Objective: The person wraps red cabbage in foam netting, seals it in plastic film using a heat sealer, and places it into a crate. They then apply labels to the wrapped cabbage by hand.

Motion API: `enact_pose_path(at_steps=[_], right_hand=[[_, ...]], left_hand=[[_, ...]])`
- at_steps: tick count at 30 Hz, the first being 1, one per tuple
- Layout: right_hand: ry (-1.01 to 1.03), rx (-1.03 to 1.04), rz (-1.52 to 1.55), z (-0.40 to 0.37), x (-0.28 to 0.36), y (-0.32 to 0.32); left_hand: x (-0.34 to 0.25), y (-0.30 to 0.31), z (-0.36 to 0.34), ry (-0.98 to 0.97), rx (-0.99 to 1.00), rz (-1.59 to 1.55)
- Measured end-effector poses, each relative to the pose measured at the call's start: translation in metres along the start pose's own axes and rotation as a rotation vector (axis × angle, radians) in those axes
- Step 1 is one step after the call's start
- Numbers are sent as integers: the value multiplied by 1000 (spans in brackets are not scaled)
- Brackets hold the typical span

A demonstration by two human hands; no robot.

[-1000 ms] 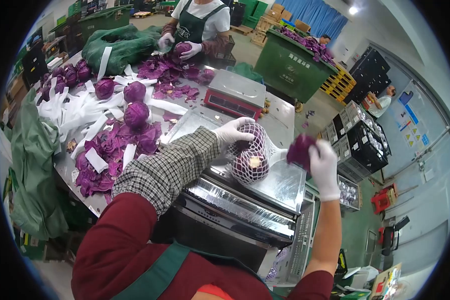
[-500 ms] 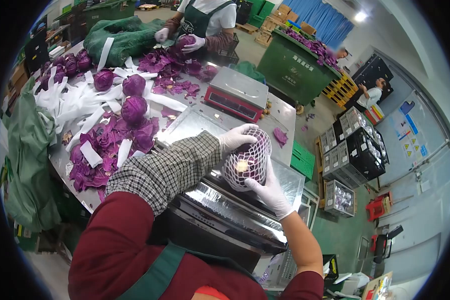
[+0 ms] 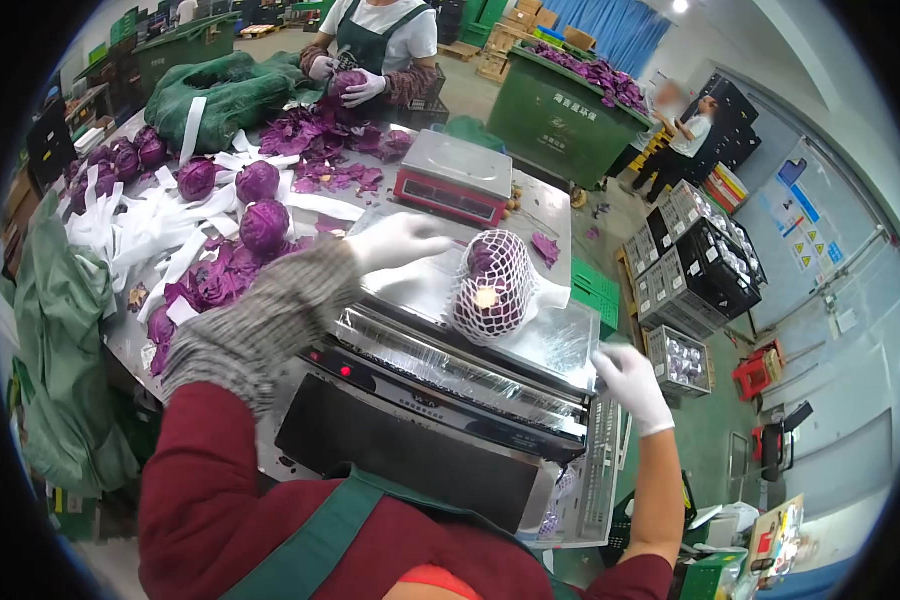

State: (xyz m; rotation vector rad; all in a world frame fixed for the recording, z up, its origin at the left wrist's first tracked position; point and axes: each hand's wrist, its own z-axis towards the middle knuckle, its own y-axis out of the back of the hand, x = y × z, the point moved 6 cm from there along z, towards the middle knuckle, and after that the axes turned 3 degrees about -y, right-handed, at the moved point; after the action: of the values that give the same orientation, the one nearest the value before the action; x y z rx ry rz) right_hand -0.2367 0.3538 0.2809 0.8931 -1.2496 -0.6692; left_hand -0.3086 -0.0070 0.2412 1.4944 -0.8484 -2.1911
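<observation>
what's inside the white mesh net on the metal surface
Purple cabbage, possibly two heads, shows through the white mesh net, with a pale stem end visible. The underside is hidden, so I can't confirm the count.

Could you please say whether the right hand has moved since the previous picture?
Yes, the right hand has moved rightward, off the netted bundle, to the steel plate's right edge.

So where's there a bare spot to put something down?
Bare metal shows between the netted cabbage and the right hand, and a bit around the loose leaf beside the red scale. It's crowded at left: white strips, cabbages, leaves.
</observation>
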Motion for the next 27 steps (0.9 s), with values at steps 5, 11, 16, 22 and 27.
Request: enact_pose_path(at_steps=[5,11,16,22,27], right_hand=[[-46,118,-419,-45,-50,-53],[-224,113,-274,-35,-38,-81],[-291,-41,1057,-74,-59,-69],[156,-474,1558,-5,30,62],[46,-248,889,186,-62,-68]], left_hand=[[15,11,-118,228,206,730],[28,-29,-106,270,266,533],[-4,-12,-130,436,167,-783],[-70,83,-59,-336,-394,-1260],[43,-30,56,121,-71,-641]])
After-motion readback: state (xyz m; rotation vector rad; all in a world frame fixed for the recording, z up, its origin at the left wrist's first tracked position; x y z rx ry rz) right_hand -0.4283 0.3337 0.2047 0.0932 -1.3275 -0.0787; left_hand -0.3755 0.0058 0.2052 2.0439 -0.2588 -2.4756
